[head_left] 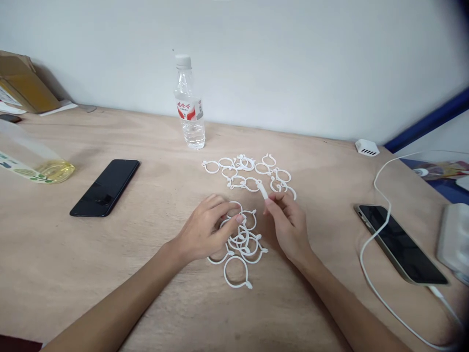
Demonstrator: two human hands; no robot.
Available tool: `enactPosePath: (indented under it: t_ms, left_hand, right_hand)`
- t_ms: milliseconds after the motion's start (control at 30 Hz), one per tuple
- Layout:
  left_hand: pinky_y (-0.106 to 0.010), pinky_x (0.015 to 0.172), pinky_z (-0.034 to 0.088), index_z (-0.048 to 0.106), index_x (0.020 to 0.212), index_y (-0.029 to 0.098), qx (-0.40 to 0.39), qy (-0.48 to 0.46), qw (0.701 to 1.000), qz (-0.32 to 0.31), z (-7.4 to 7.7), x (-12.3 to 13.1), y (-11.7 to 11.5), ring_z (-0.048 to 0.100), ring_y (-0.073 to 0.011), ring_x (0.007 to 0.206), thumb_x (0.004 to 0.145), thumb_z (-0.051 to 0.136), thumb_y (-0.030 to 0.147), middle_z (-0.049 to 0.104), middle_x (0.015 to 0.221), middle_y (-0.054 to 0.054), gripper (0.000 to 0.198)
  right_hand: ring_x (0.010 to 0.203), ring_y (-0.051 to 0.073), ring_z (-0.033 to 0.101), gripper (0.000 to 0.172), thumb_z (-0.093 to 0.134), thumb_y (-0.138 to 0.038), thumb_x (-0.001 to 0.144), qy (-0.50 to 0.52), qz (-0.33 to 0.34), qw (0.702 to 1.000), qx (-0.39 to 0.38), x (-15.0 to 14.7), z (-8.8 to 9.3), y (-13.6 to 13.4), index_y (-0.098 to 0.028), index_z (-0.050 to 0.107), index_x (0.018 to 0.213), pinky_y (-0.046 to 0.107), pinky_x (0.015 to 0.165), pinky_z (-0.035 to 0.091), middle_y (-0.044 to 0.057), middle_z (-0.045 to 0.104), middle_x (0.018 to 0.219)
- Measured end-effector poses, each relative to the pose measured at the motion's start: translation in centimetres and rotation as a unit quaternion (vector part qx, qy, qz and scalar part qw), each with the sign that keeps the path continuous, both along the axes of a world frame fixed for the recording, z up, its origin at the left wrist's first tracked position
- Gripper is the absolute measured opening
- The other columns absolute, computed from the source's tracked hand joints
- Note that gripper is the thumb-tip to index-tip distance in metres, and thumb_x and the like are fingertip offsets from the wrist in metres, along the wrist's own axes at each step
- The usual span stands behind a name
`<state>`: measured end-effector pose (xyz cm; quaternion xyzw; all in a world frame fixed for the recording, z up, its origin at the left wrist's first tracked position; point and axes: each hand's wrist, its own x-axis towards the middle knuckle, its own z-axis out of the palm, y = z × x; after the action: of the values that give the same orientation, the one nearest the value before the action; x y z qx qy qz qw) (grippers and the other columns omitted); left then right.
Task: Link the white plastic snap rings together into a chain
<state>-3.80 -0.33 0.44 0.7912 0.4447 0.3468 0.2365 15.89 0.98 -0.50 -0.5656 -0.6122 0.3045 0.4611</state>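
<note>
My right hand [289, 222] pinches a white plastic ring [263, 190] between thumb and fingers. That ring is seen nearly edge-on, tilted up to the left, its small clasp end at the top. My left hand [210, 225] rests over the near heap of white rings [236, 272], thumb and index finger apart, their tips at rings on the heap's far side. Its other fingers are curled and partly hidden. The heaped rings overlap, each with a small clasp or eyelet. Farther back lies a looser group of similar rings [210, 167], several of them overlapping.
A water bottle [192, 117] stands behind the rings near the wall. A black phone [106, 188] and a clear container of yellow liquid [54, 171] are at left, a cardboard box [29, 83] beyond. At right, a cable [370, 239] crosses another phone [403, 244].
</note>
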Motion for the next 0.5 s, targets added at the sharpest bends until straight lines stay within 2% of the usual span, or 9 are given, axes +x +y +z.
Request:
enactPosePath:
  t_ms: [67,133,200,267,367,500]
  left_hand:
    - [-0.037,0.086,0.047,0.064,0.113,0.015,-0.013,-0.015,1.0,0.009,0.0,0.0,0.1,0.059,-0.0202,0.09,0.093,0.049,0.037,0.066,0.095,-0.008,0.033]
    - [-0.037,0.086,0.047,0.064,0.11,0.016,-0.016,-0.018,1.0,0.002,-0.1,0.0,0.1,0.059,-0.0207,0.091,0.093,0.05,0.038,0.067,0.094,-0.007,0.031]
    - [-0.037,0.087,0.047,0.065,0.104,0.017,-0.009,-0.014,1.0,-0.026,-0.1,0.0,0.1,0.059,-0.0211,0.093,0.092,0.051,0.037,0.068,0.098,-0.007,0.027]
    - [-0.037,0.09,0.046,0.064,0.107,0.017,-0.004,-0.021,0.999,-0.05,-0.1,0.0,0.1,0.058,-0.0215,0.099,0.092,0.052,0.034,0.068,0.105,-0.008,0.026]
    - [-0.04,0.095,0.045,0.059,0.121,0.018,-0.015,-0.042,0.997,-0.064,0.1,0.1,-0.1,0.057,-0.023,0.106,0.09,0.056,0.033,0.066,0.117,-0.01,0.035]
    - [-0.044,0.099,0.043,0.049,0.135,0.022,-0.033,-0.044,0.993,-0.104,0.6,-0.1,-0.3,0.054,-0.0252,0.114,0.092,0.053,0.031,0.059,0.13,-0.011,0.045]
  right_hand:
    - [0.066,0.014,0.054,0.009,0.056,-0.029,0.085,-0.046,0.064,0.995,0.053,-0.1,0.1,-0.5,-0.02,0.058,0.083,0.027,0.062,0.044,-0.001,0.058,0.072]
    - [0.067,0.014,0.054,0.003,0.058,-0.021,0.082,-0.095,0.132,0.981,0.108,-0.4,0.2,-1.0,-0.02,0.058,0.086,0.026,0.061,0.045,0.0,0.059,0.076]
    - [0.068,0.014,0.054,0.007,0.058,-0.016,0.082,-0.124,0.197,0.96,0.153,-0.7,0.2,-1.3,-0.02,0.058,0.088,0.026,0.059,0.045,0.001,0.059,0.077]
    - [0.071,0.017,0.055,0.01,0.055,-0.013,0.083,-0.137,0.239,0.944,0.182,-0.9,0.2,-1.4,-0.021,0.057,0.09,0.028,0.061,0.046,0.003,0.062,0.077]
    - [0.075,0.019,0.056,0.011,0.054,-0.014,0.084,-0.14,0.248,0.939,0.194,-1.0,0.2,-1.3,-0.022,0.057,0.092,0.031,0.064,0.047,0.003,0.064,0.077]
    - [0.072,0.017,0.058,0.009,0.052,-0.016,0.086,-0.119,0.231,0.952,0.162,-0.8,0.4,-1.3,-0.021,0.057,0.091,0.029,0.06,0.048,0.004,0.062,0.082]
